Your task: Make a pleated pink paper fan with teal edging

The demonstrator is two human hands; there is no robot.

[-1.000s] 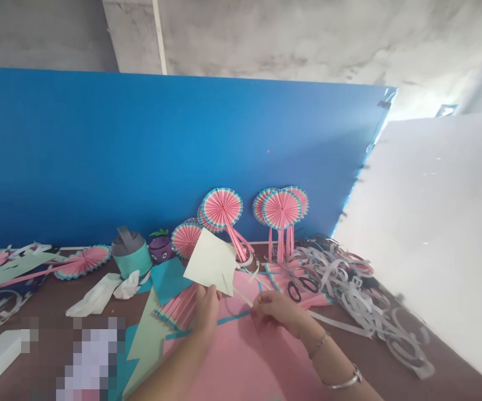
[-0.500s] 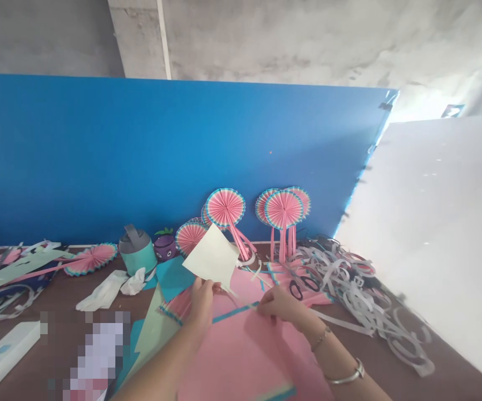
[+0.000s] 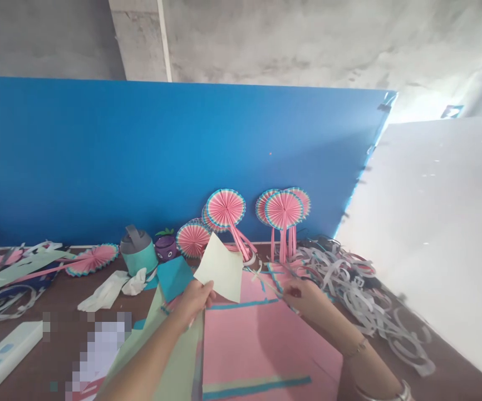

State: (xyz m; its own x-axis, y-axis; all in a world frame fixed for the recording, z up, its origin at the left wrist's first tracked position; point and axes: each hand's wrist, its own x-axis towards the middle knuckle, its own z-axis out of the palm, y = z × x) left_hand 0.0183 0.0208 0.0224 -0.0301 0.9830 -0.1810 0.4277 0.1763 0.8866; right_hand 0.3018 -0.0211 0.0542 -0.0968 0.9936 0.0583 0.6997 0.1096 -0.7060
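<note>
My left hand (image 3: 193, 299) is closed on the lower corner of a pale cream paper square (image 3: 221, 267) and holds it tilted above the table. My right hand (image 3: 308, 296) lies low over the far edge of a large pink sheet (image 3: 266, 340), fingers curled. A thin pale strip (image 3: 268, 283) runs up to its fingertips; what they grip is hidden. A pale green sheet (image 3: 182, 356) lies under my left forearm.
Pink pleated paper fans (image 3: 225, 207) (image 3: 283, 209) lean on a blue board (image 3: 141, 156). A teal lidded cup (image 3: 137, 253), a purple toy (image 3: 166, 248) and crumpled white paper (image 3: 111, 287) sit at left. Curled white strips (image 3: 349, 284) pile beside a white board (image 3: 433, 223).
My right hand slid right and away, onto the spot where black scissors lay. My left hand turned the cream square and drew it slightly right. The camera dipped a little.
</note>
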